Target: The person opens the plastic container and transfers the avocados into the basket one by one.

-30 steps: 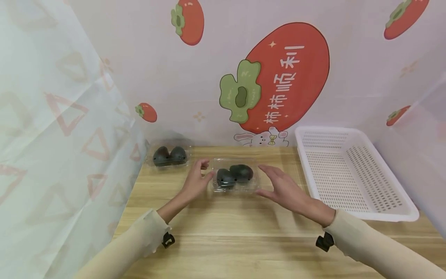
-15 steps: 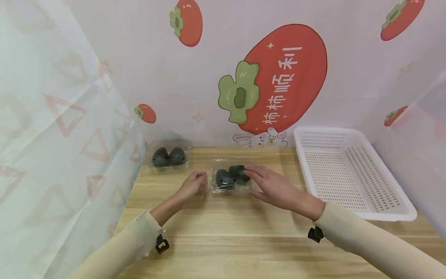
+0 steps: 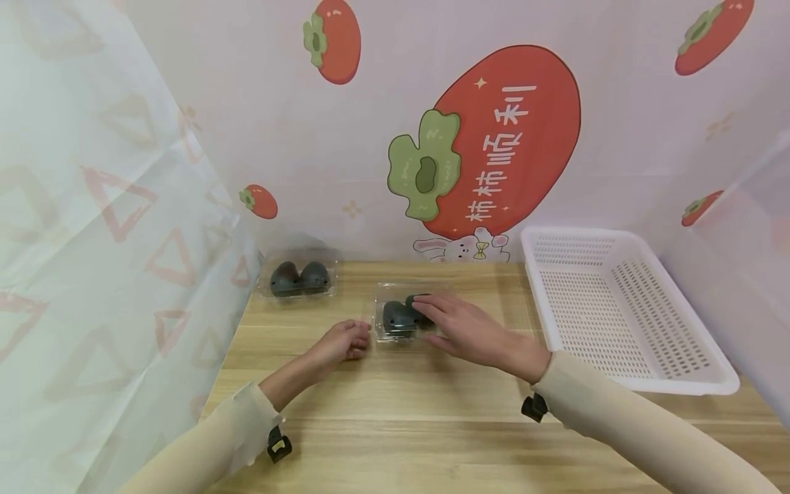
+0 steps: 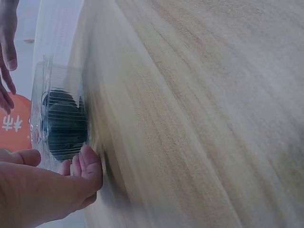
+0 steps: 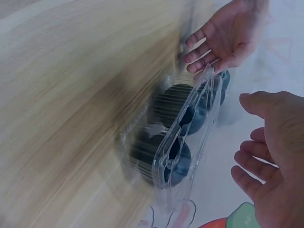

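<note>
A clear plastic clamshell box (image 3: 390,293) lies on the table with two dark green, avocado-like fruits (image 3: 398,315) inside. My left hand (image 3: 341,345) is beside the box's left end, its fingers loosely bent and gripping nothing. In the left wrist view its fingertips (image 4: 85,156) come right up to the box end. My right hand (image 3: 465,328) is above the box's right part and covers some of the fruit in the head view. From the right wrist view, the same right hand (image 5: 280,156) has relaxed fingers, apart from the lid.
A second clear box (image 3: 265,287) with two similar dark fruits stands at the table's back left. At the right sits a white perforated plastic basket (image 3: 685,386). Printed sheets (image 3: 204,137) hang as walls behind and at the sides of the wooden table (image 3: 395,439).
My right hand has moved left, from beside the box to over it. My left hand has come a little nearer to me along the box's left side. Both boxes stay put.
</note>
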The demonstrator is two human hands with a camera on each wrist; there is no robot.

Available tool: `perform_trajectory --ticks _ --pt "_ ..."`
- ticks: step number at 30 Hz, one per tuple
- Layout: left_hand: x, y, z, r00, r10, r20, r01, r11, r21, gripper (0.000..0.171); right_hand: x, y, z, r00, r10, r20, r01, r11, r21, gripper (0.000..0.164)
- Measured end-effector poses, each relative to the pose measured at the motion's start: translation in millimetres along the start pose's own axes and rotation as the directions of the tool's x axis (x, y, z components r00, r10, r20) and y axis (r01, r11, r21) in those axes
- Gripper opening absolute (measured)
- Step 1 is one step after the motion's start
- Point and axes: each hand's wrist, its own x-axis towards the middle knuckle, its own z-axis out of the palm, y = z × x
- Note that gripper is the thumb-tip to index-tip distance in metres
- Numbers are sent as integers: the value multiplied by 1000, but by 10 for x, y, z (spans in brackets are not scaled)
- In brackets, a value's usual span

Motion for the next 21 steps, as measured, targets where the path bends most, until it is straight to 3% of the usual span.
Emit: perform_trajectory --ticks 8,21 --pt "-49 -57 -38 992 18 123 -19 1000 9 37 124 -36 113 1000 -21 1 21 1000 -17 55" --pt "-25 -96 -50 979 11 204 -10 1000 -6 31 243 -124 299 998 -42 44 45 997 -61 55"
